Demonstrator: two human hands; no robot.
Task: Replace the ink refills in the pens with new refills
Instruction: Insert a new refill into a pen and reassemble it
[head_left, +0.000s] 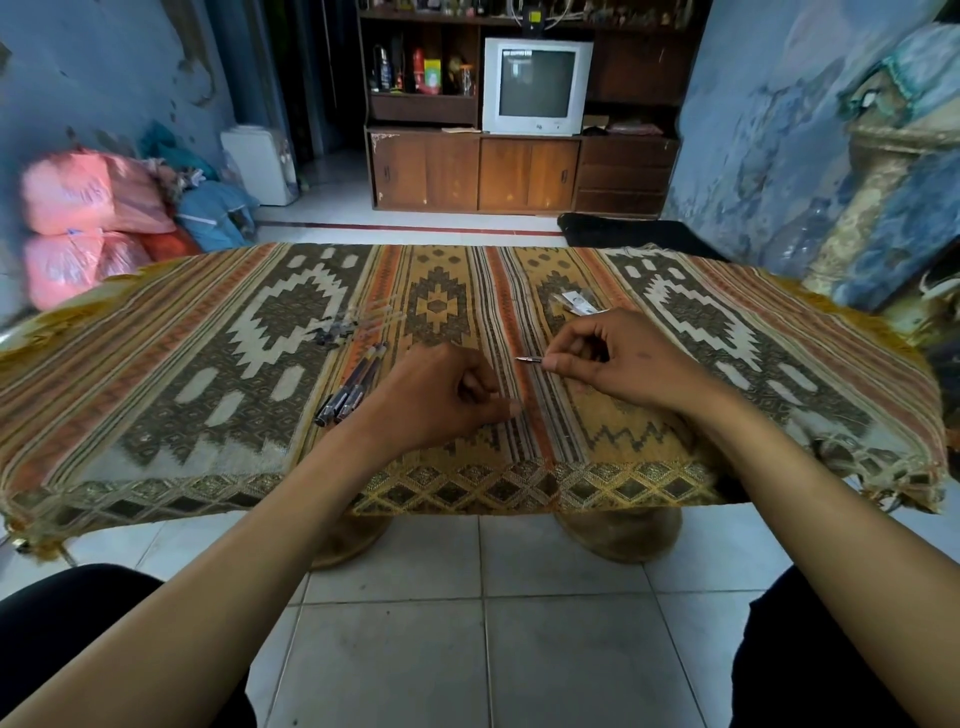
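My right hand (613, 358) pinches a thin ink refill (529, 359) between thumb and fingers, its metal tip pointing left just above the patterned cloth. My left hand (447, 400) rests on the cloth with fingers curled; whether it holds anything is hidden. Left of that hand lies a bundle of dark pens (353, 387) side by side. Farther back lie several clear used refills (374, 312) and a small heap of dark pen parts (332, 332). A clear packet of refills (576, 303) lies beyond my right hand.
The table (156, 364) is covered by a woven striped cloth with fringe at its edges. Tiled floor lies below its near edge. Behind it stand a wooden cabinet (519, 171) with a television and pink bags (88, 218) at the left.
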